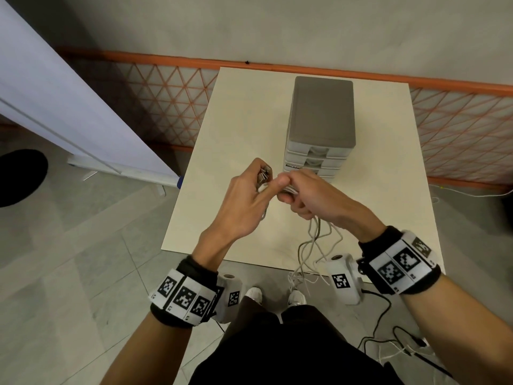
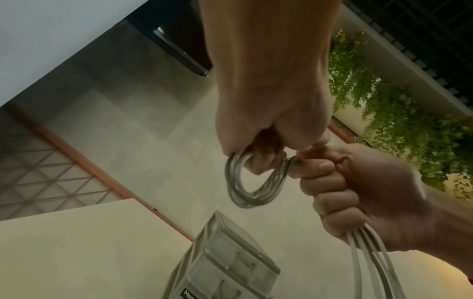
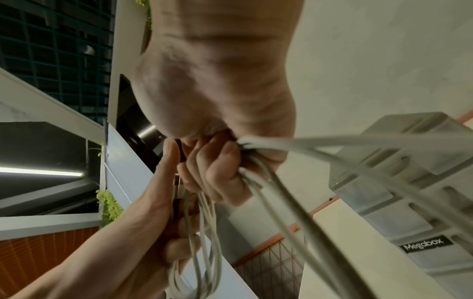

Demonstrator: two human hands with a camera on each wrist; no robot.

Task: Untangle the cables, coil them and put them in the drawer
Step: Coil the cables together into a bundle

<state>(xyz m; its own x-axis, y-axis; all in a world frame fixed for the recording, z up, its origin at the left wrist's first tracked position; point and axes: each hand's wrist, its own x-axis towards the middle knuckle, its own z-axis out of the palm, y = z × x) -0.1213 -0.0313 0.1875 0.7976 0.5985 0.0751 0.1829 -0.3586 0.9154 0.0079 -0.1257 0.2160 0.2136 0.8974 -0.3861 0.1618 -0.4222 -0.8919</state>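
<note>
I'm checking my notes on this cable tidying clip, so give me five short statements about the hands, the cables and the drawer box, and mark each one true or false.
1. The left hand holds a small coil of pale grey cable loops. True.
2. The right hand is empty and rests flat on the table. False: it grips a bundle of white cable strands, raised above the cream square table.
3. Loose cable hangs from the right hand past the table's near edge. True.
4. The grey plastic drawer unit has a drawer pulled out. False: in the head view every visible drawer front sits flush.
5. The drawer unit lies on the floor. False: it stands on the table.
</note>
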